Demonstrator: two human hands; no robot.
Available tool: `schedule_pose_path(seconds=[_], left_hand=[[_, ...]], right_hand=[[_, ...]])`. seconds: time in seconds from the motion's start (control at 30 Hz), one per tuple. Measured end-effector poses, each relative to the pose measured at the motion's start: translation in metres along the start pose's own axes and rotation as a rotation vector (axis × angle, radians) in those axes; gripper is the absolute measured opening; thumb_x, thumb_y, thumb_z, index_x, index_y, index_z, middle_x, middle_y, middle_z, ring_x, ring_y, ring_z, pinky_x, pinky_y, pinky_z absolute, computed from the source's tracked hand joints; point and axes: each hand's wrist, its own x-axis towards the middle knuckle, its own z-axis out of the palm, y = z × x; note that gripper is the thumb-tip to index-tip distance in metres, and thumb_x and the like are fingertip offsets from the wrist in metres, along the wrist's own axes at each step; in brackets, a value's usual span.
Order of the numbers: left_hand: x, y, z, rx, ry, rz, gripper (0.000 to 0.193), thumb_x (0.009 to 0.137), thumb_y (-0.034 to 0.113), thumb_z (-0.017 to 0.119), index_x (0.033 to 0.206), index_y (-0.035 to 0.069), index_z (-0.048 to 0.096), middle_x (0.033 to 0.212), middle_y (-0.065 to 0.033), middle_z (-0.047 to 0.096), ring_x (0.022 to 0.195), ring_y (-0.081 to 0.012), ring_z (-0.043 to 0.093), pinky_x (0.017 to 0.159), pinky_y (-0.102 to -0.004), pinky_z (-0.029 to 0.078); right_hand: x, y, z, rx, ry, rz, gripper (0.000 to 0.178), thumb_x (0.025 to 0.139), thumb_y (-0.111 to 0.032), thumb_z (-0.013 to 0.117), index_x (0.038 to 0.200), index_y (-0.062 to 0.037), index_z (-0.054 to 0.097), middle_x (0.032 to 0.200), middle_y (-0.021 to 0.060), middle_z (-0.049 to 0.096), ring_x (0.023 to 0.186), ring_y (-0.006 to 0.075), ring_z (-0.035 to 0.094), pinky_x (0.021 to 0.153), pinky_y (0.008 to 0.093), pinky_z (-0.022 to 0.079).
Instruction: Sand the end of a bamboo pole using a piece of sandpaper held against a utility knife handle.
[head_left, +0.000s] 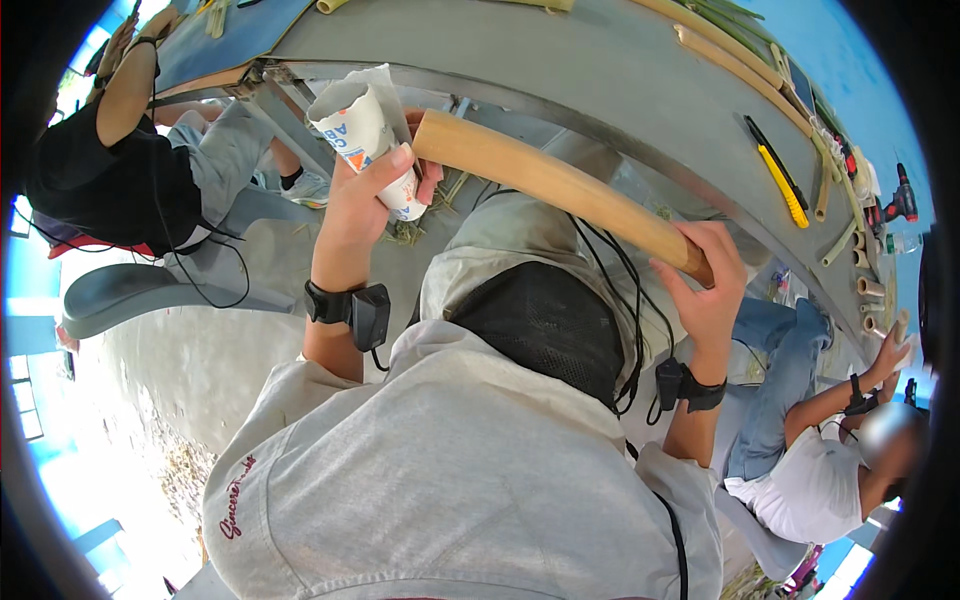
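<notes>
Where blue print shows: white paper [352, 125], upper left
Left grip [355, 200]: pinching paper
Right grip [715, 262]: pinching bamboo [555, 175]
Shirt [430, 460]: red script [236, 497]

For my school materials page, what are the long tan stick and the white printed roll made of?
Long tan stick: probably bamboo, smooth and softly shiny, with pale, woody skin. White printed roll: perhaps matte paper, thin, curled and ragged-edged.

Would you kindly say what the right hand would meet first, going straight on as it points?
The right hand, holding a bamboo piece, would likely meet the grey table edge; depth is unclear.
</notes>
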Motion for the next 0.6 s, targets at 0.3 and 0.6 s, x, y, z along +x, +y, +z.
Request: schedule_pose_path(seconds=[0.3,0.6], left_hand=[[-0.0003,0.0019,0.0018,0.013,-0.010,-0.009,0.070,0.087,0.037,0.072,0.132,-0.013,0.054,0.086,-0.0140,0.066,0.063,-0.0200,0.062,0.059,-0.0303,0.048],[-0.0011,0.0002,0.0043,-0.020,-0.024,0.007,0.067,0.081,0.029,0.071,0.132,-0.012,0.055,0.094,-0.0141,0.067,0.062,-0.0203,0.062,0.059,-0.0320,0.048]], right_hand=[[-0.0006,-0.0034,0.0031,-0.052,0.046,-0.004,0.042,0.070,-0.001,0.089,0.104,-0.0034,0.066,0.098,0.0101,0.066,0.086,0.0256,0.067,0.080,0.0317,0.055],[-0.0035,-0.0001,0.0066,-0.059,0.055,0.041,0.038,0.071,0.001,0.083,0.102,-0.0047,0.061,0.097,0.0091,0.063,0.088,0.0263,0.065,0.081,0.0331,0.053]])
